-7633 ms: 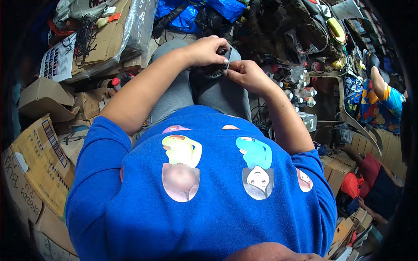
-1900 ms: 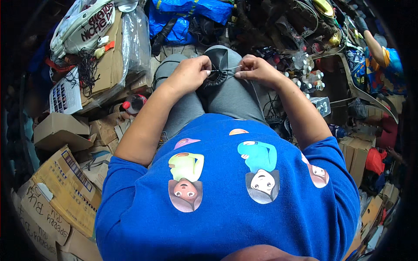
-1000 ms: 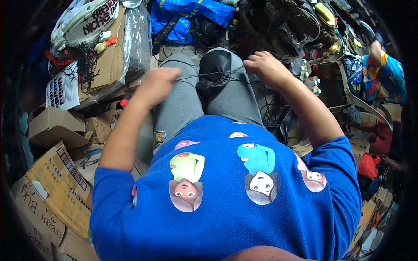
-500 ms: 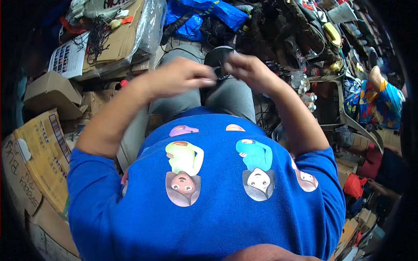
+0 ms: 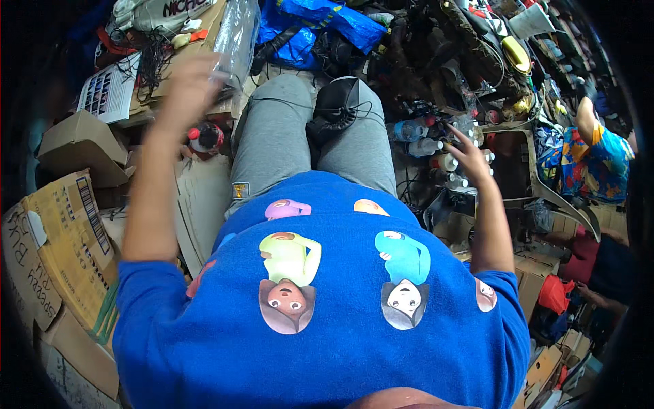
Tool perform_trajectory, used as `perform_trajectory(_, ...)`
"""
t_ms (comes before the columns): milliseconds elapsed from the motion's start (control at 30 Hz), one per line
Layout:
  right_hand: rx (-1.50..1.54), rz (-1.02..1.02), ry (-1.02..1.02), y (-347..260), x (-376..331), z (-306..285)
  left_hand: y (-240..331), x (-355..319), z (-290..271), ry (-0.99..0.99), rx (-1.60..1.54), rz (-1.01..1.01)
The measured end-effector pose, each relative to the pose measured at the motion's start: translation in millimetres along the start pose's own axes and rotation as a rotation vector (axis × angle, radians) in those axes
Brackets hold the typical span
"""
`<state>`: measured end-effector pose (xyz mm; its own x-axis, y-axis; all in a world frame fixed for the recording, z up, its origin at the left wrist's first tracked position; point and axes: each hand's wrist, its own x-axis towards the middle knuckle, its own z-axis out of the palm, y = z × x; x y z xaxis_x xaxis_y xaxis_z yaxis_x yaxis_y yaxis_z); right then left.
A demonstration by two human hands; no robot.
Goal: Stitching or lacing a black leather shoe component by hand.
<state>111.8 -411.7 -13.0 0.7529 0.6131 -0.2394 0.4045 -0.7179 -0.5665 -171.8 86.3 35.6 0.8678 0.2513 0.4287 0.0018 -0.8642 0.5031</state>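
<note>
I sit with a black shoe (image 5: 336, 107) wedged between my grey-trousered knees. A thin dark thread (image 5: 279, 101) runs from the shoe leftward across my left thigh. My left hand (image 5: 193, 85) is raised out to the upper left, blurred, its fingers closed, and the thread leads toward it. My right hand (image 5: 467, 153) is stretched out to the right of my knee with its fingers spread. It holds nothing that I can make out and hovers over small bottles (image 5: 436, 146).
Cardboard boxes (image 5: 65, 225) are stacked along my left. A red-capped bottle (image 5: 204, 137) stands by my left knee. A blue bag (image 5: 320, 27) and a heap of shoes (image 5: 487, 51) lie ahead. Another person in a colourful shirt (image 5: 594, 153) sits at the right.
Both hands were together at the shoe half a second ago. Now they have swung apart, the left up and out to the left, the right out to the right.
</note>
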Motion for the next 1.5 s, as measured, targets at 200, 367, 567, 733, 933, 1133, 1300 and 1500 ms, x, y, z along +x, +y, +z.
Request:
perform_trajectory(200,0.417,-0.078,-0.401,-142,37,75,70,1,96,-0.460,-0.288,-0.181)
perform_trajectory(367,0.273,0.001,-0.137,-99,32,44,-14,-43,35,-0.290,-0.327,-0.398)
perform_trajectory(567,0.346,0.202,-0.067,-53,31,19,-7,-43,31,0.008,-0.430,-0.497)
perform_trajectory(733,0.215,-0.284,-0.122,-131,51,39,73,23,75,-0.229,-0.276,0.056)
perform_trajectory(933,0.026,-0.473,-0.168,-186,74,55,74,73,136,-0.594,-0.320,-0.008)
perform_trajectory(1133,-0.019,-0.647,-0.137,-181,84,60,72,86,137,-0.896,-0.369,-0.233)
perform_trajectory(1300,0.066,-0.626,-0.214,-177,88,66,64,88,147,-0.897,-0.575,-0.227)
perform_trajectory(1500,0.268,-0.474,-0.221,-161,81,82,61,80,157,-0.873,-0.807,-0.325)
